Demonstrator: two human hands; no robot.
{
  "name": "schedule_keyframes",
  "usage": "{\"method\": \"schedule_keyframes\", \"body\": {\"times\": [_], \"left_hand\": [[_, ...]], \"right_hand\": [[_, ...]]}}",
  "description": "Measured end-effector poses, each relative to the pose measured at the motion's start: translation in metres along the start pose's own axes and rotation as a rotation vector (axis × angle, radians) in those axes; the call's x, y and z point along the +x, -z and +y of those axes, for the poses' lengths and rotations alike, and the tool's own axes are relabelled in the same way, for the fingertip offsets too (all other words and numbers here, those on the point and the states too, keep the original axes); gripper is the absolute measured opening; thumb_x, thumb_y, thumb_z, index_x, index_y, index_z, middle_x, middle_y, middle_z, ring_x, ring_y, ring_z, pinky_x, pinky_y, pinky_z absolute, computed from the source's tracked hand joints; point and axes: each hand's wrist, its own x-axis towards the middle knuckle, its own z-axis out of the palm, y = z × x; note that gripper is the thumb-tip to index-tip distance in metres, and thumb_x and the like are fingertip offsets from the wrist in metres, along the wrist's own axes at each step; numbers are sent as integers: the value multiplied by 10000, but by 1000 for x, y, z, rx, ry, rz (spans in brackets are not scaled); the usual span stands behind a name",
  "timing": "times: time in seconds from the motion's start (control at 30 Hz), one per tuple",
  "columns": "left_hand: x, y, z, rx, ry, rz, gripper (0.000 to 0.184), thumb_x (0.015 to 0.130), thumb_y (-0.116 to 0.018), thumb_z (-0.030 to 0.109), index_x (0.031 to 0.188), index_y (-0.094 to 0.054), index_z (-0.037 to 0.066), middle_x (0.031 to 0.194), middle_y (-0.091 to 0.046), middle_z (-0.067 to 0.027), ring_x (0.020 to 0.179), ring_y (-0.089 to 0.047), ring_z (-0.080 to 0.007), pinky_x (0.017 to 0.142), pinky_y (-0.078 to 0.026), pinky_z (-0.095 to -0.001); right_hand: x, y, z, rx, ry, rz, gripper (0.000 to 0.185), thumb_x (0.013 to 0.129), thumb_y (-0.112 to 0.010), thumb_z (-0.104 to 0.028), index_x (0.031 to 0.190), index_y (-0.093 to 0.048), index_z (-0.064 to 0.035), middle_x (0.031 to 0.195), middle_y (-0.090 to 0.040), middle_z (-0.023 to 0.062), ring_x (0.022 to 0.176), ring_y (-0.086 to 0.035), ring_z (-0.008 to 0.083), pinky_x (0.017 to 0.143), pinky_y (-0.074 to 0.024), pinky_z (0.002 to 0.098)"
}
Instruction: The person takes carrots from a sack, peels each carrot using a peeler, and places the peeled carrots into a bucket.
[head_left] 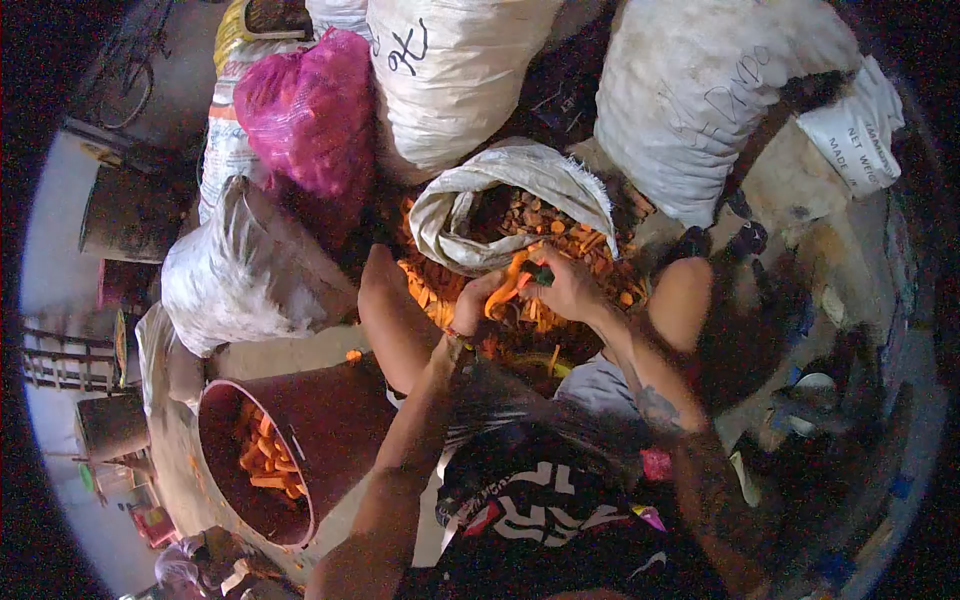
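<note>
Both hands meet at the middle of the view, over a heap of orange pieces [428,292]. My left hand [474,303] is closed round a long orange piece [506,287] that curves up between the hands. My right hand [567,288] is closed on a small tool with a dark and red handle [537,274], which touches or nearly touches the orange piece. Its blade cannot be made out. Just beyond the hands, an open white sack [450,215] with a rolled rim holds brownish-orange chunks [535,218].
A dark red bucket [345,440] lies tilted at lower left with orange pieces [268,455] inside. Full white sacks [450,80] stand at the back, beside a pink mesh sack [310,120]. Another white sack [250,270] is at left. My bent knees flank the heap.
</note>
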Motion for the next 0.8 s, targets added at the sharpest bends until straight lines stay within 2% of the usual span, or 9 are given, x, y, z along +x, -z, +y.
{"method": "schedule_keyframes", "body": {"times": [0.1,0.17,0.23,0.3,0.4,0.57,0.63,0.77,0.8], "left_hand": [[-13,20,2,199,-193,-30,384,934,-447,329,1062,-569,-11,769,-600,-73,587,-567,-169,509,-455,-275],[-23,1,24,-46,61,-2,362,932,-444,309,1039,-576,-11,760,-595,-69,581,-562,-165,503,-449,-273],[-20,-8,32,-219,195,31,345,928,-445,290,1023,-580,-13,762,-595,-68,587,-565,-164,508,-450,-272],[-15,-7,26,-97,172,16,355,928,-449,301,1039,-577,-11,771,-602,-73,604,-573,-165,510,-449,-276],[-11,-6,9,-222,222,7,364,927,-457,292,1092,-571,-12,818,-618,-79,650,-588,-165,541,-463,-283],[-3,0,6,-53,134,51,416,928,-447,263,1215,-527,-27,944,-626,-87,698,-604,-166,595,-495,-280],[-6,-15,11,-59,28,-33,411,945,-420,264,1219,-525,-23,969,-620,-95,698,-595,-151,598,-486,-264],[-7,-8,22,-87,120,-74,403,949,-432,259,1227,-531,-16,940,-625,-91,702,-585,-133,618,-471,-244],[-5,0,20,-47,137,-82,404,948,-440,260,1228,-530,-17,936,-626,-89,702,-586,-134,617,-472,-246]], "right_hand": [[16,-12,9,237,-320,244,451,745,-764,-327,1038,-571,-43,935,-644,137,896,-636,272,749,-483,375],[16,1,4,479,-345,271,453,730,-774,-334,1000,-570,-32,950,-637,154,889,-632,277,752,-478,389],[-1,2,-37,184,20,89,418,749,-764,-289,992,-565,-14,927,-636,129,850,-622,247,738,-482,384],[-5,-16,9,63,66,94,473,752,-763,-286,1077,-551,-15,957,-637,126,910,-623,249,780,-486,371],[15,-1,42,537,-413,250,572,736,-774,-317,1148,-525,-8,1036,-633,184,1001,-617,312,838,-481,396],[-3,3,-11,-45,13,34,518,759,-744,-343,1125,-542,-36,987,-652,166,902,-642,313,757,-498,423],[-1,1,-1,20,-296,51,497,764,-741,-338,1115,-548,-44,994,-651,168,910,-641,308,752,-498,416],[7,-8,16,328,-276,122,473,744,-768,-299,1084,-550,-52,938,-645,103,930,-635,266,758,-496,380],[-3,-3,-9,117,-98,30,473,737,-777,-291,1076,-549,-54,968,-639,99,971,-622,262,796,-484,384]]}}
